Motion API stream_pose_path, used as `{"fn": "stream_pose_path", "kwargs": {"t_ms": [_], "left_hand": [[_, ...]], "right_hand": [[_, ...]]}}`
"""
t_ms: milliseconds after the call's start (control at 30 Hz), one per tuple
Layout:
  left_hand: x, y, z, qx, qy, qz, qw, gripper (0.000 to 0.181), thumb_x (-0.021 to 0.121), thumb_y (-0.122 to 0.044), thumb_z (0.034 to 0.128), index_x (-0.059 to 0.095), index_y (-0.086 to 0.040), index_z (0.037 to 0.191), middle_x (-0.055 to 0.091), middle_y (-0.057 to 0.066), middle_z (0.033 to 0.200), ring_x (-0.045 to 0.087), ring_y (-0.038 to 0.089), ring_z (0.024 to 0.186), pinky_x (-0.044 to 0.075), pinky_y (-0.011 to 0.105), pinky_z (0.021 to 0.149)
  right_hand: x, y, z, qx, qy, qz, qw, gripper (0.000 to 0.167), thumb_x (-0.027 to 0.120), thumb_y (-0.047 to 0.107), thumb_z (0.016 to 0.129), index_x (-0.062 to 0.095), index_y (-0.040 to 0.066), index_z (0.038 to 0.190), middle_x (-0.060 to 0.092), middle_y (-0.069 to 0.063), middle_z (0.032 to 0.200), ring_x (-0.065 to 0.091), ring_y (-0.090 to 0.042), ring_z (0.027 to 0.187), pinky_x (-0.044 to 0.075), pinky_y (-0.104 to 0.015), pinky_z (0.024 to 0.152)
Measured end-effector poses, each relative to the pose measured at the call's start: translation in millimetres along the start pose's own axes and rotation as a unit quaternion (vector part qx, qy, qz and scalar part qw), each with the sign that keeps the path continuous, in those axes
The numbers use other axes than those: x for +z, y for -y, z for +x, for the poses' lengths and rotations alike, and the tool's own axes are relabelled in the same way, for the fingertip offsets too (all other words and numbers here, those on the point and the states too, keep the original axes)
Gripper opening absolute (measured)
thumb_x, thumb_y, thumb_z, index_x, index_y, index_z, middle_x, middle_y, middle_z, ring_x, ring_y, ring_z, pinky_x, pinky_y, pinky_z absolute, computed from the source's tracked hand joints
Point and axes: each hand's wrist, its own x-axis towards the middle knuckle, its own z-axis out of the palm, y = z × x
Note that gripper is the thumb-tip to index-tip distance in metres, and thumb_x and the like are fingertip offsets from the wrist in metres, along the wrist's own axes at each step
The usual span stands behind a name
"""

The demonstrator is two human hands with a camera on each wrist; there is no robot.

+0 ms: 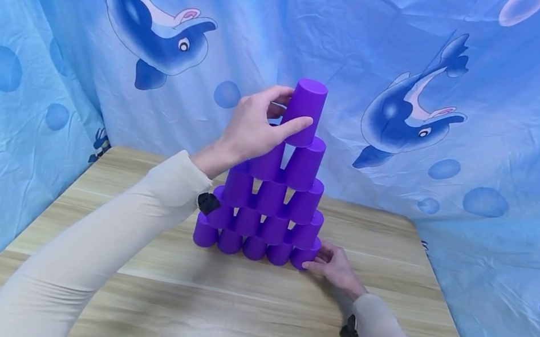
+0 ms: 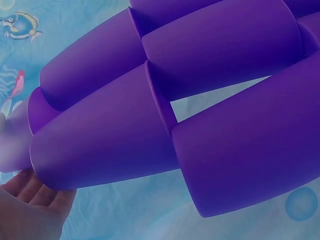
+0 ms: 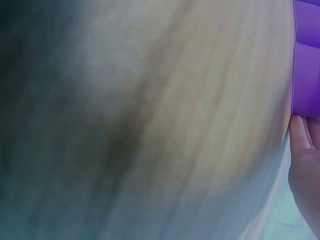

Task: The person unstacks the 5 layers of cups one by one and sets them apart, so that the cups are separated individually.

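Pinching the inverted purple top cup [image 1: 306,103] at the apex of the cup pyramid [image 1: 271,197], my left grip [image 1: 257,123] sets thumb against fingers; my right grip [image 1: 337,267] holds the bottom-right cup [image 1: 306,256] at the pyramid's base. The top cup should handle as light, smooth and fairly stiff, best taken by its sides. Desk [image 1: 238,319] extends before the pyramid and to both sides; its far edge lies behind.

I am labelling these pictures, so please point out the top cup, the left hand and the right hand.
Top cup [image 1: 306,105], head view: side wall.
Left hand [image 1: 257,125], head view: hand's back.
Right hand [image 1: 338,268], head view: hand's back.
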Motion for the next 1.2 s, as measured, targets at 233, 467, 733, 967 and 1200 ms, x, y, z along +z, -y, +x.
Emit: {"fn": "stream_pose_path", "kwargs": {"t_ms": [233, 467, 733, 967, 1200], "left_hand": [[0.1, -1.1, 0.7, 0.008, -0.010, -0.010, 0.9999, 0.049, 0.072, -0.035, 0.0850, 0.059, -0.012, 0.126, 0.065, -0.005, 0.106, 0.063, 0.005, 0.088, 0.051, 0.025, 0.078], [-13.4, -21.2, -5.4, 0.003, -0.044, -0.044, 0.9980, 0.046, 0.071, -0.020, 0.0868, 0.057, -0.003, 0.127, 0.065, 0.008, 0.109, 0.065, 0.018, 0.091, 0.053, 0.027, 0.080], [-34.1, -32.1, -20.0, 0.013, -0.122, -0.070, 0.9900, 0.039, 0.069, -0.008, 0.0861, 0.058, 0.007, 0.120, 0.066, 0.017, 0.101, 0.066, 0.025, 0.087, 0.053, 0.034, 0.083], [-56.2, -13.1, -32.6, -0.018, -0.163, -0.033, 0.9859, 0.040, 0.068, -0.011, 0.0874, 0.057, 0.006, 0.121, 0.065, 0.017, 0.104, 0.064, 0.025, 0.092, 0.052, 0.032, 0.085], [-77.8, 27.4, -50.4, -0.061, -0.166, 0.027, 0.9838, 0.044, 0.070, -0.020, 0.0880, 0.058, 0.001, 0.124, 0.064, 0.016, 0.108, 0.063, 0.025, 0.095, 0.051, 0.030, 0.086]], "right_hand": [[5.3, 18.5, -5.0, 0.008, 0.009, 0.001, 0.9999, 0.058, 0.078, -0.004, 0.075, 0.052, -0.010, 0.127, 0.060, -0.023, 0.120, 0.059, -0.033, 0.109, 0.048, -0.033, 0.092], [3.1, 12.7, -2.0, 0.016, 0.010, 0.009, 0.9998, 0.059, 0.076, -0.007, 0.076, 0.050, -0.012, 0.128, 0.059, -0.024, 0.120, 0.059, -0.033, 0.109, 0.048, -0.033, 0.092], [-0.4, -1.7, 0.0, 0.008, 0.001, 0.000, 1.0000, 0.063, 0.080, 0.000, 0.075, 0.050, -0.008, 0.130, 0.059, -0.021, 0.122, 0.058, -0.030, 0.110, 0.047, -0.032, 0.093], [-0.8, -4.0, -1.0, 0.005, -0.002, -0.007, 1.0000, 0.063, 0.081, 0.004, 0.075, 0.052, -0.006, 0.129, 0.060, -0.019, 0.122, 0.059, -0.028, 0.110, 0.047, -0.032, 0.094], [0.4, -1.5, -0.9, 0.009, 0.001, -0.008, 0.9999, 0.063, 0.081, 0.004, 0.074, 0.052, -0.003, 0.130, 0.059, -0.018, 0.124, 0.058, -0.029, 0.112, 0.046, -0.033, 0.095]]}}
